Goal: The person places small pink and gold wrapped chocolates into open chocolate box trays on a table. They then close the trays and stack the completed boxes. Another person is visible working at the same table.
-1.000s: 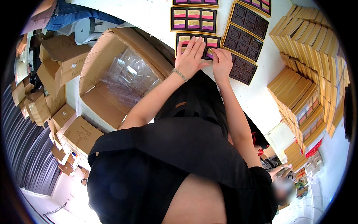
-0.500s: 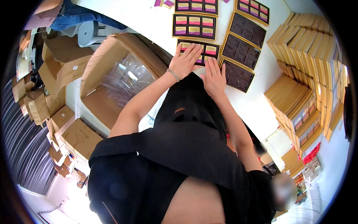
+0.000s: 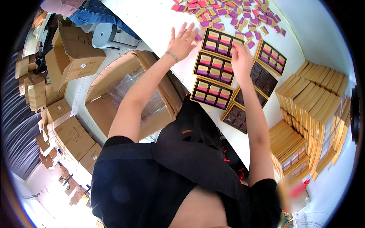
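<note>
My left hand is raised over the left part of the white table, its fingers spread and holding nothing. My right hand reaches over the right end of the farthest box in the left column, fingers curled together; whatever they pinch is hidden. That box holds gold, pink and purple pieces in a dark tray. Nearer me lie two more filled boxes, a middle one and a near one. To the right, a filled box stands beyond several boxes with bare dark trays; my right forearm partly covers these.
Many loose wrapped pieces are scattered at the table's far end. Stacked gold boxes stand on the right. An open carton with clear plastic sits left, below a grey stool and a person in jeans.
Both hands have left the near filled box. The left hand has moved away to the far left; the right has moved to the farthest box. The view now takes in the loose pieces.
</note>
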A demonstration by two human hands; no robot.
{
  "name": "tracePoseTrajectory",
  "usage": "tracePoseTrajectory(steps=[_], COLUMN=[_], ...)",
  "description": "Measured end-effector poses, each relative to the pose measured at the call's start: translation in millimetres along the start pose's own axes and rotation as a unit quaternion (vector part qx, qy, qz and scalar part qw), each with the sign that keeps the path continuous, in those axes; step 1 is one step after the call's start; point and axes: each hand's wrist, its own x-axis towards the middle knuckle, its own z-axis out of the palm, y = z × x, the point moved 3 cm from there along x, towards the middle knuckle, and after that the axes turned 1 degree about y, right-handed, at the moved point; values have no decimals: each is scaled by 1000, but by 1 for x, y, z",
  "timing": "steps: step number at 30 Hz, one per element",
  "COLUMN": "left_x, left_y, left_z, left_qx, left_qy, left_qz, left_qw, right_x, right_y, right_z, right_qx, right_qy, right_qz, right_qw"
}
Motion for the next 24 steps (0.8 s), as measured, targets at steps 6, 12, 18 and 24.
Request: tracePoseTrajectory(steps=[6,12,18,24], left_x=[75,141,153,202], left_y=[-39,-61,-70,-69], left_z=[42,50,43,31], left_qx=[90,33,-126,-86], left_qy=[-15,54,114,63], left_qz=[29,-9,-57,-210], left_qw=[995,998,984,972], right_x=[142,182,196,201], right_y=[12,33,33,31], right_z=[92,117,131,148], right_qx=[-149,-176,-160,-154], right_qy=[-223,-149,-147,-109], right_qz=[81,69,109,114], right_qw=[960,971,970,975])
